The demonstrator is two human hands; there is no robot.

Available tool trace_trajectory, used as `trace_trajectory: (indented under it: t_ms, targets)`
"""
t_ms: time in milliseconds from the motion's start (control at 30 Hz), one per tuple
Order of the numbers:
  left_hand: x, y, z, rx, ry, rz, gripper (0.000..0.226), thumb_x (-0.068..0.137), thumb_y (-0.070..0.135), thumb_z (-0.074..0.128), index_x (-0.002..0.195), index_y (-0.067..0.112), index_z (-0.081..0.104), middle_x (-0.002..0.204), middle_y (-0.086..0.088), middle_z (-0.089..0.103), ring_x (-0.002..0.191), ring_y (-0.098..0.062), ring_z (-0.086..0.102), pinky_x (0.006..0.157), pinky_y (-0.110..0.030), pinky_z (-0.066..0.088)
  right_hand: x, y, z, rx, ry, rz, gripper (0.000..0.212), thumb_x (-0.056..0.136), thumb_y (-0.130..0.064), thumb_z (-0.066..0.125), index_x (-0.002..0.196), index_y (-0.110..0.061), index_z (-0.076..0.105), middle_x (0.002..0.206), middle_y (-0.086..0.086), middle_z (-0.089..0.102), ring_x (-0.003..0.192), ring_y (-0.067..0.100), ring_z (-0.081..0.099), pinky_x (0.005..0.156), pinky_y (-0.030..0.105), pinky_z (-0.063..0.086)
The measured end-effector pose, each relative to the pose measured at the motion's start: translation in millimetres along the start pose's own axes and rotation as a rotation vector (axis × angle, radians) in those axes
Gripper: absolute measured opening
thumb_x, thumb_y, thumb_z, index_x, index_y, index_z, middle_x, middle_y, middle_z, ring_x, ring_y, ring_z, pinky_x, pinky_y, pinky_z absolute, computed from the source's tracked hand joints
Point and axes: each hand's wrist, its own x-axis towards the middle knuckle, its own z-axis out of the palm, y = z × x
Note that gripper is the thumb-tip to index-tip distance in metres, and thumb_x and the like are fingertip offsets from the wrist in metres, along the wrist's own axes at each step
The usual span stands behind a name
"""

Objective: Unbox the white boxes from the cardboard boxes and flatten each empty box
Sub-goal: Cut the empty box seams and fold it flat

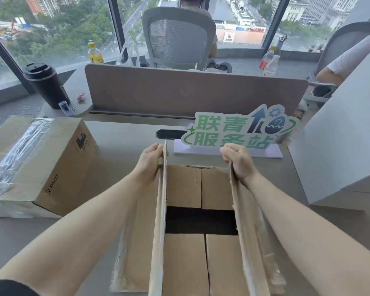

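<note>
Left hand [151, 155] and right hand [236, 159] each grip an upright flap of the open cardboard box [184, 259] on the bench [124, 133].

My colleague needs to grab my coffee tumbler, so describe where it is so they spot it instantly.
Start at the brown desk divider panel and go to its left end. There stands the tall black insulated tumbler, before the window. Unlike the yellow-capped drink bottle behind it, it is opaque and dark.

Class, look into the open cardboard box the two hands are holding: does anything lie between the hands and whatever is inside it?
Yes. Four inner flaps are folded across the open box, leaving only a dark gap. Left hand and right hand grip the raised outer flaps.
</note>
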Motion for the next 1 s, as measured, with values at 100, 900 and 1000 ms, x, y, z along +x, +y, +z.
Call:
trace_trajectory:
  t_ms: [100,900,1000]
  targets:
    - [-3,0,-3,0.048,-0.028,0.014,0.034,0.105,0.017,0.039,0.074,0.017,0.053,0.07,0.004,0.054,0.068,-0.013,0.047,0.064,-0.026,0.032,-6,-7,-9,-0.034,-0.052,0.035,0.049,0.078,-0.041,0.063,0.068,0.0,0.038,0.068,0.01,0.029,0.067,0.021,0.027,0.066,0.033,0.026]
    - [-72,32,-64,1.88,-0.002,0.116,0.06,0.087,0.063,0.05,0.138,0.03,0.048,0.144,-0.002,0.046,0.133,-0.027,0.037,0.109,-0.044,0.031,-53,-15,-106,-1.125,0.123,0.05,0.034,0.088,-0.024,0.068,0.122,-0.018,0.068,0.148,0.007,0.044,0.133,0.029,0.041,0.106,0.039,0.036]
    - [-87,-5,-49,1.65,-0.002,-0.072,0.085,0.085,0.078,0.038,0.151,0.025,0.03,0.157,-0.007,0.027,0.144,-0.032,0.023,0.114,-0.047,0.026,-72,-1,-102,-1.52,0.139,-0.019,0.026,0.091,-0.035,0.061,0.11,-0.022,0.073,0.141,0.004,0.052,0.129,0.03,0.04,0.103,0.043,0.033]
